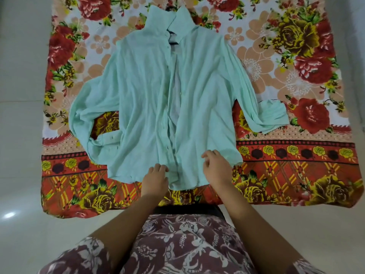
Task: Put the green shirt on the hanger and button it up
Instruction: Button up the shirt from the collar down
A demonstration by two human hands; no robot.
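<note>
You are working the green shirt from its hem at 6 o'clock. It is lying flat, front up, in the middle of a floral blanket that is covering the glossy tiled floor. The collar is pointing to 12 o'clock, and a dark sliver of the hanger is showing in the neck opening. From that I judge the shirt is already sitting on it, though the rest of the hanger is hiding under the cloth.

The two front panels are gaping down the centre from neck to hem, so the buttoning seems not yet begun. Your left hand is resting at the lower edge of the 7 o'clock panel, fingers bent down onto the fabric. I cannot tell whether they are pinching it. Your right hand is hovering over the 5 o'clock panel, fingers loosely curled and spread apart, gripping nothing I can see. The hands are flanking the opening, probably to draw the edges together from the bottom.

The cloth is looking thin, soft and limp, creasing in long folds. One sleeve is trailing to 8 o'clock and the other to 4 o'clock, ending in a turned cuff. It is likely to slide and bunch when you pull it.
</note>
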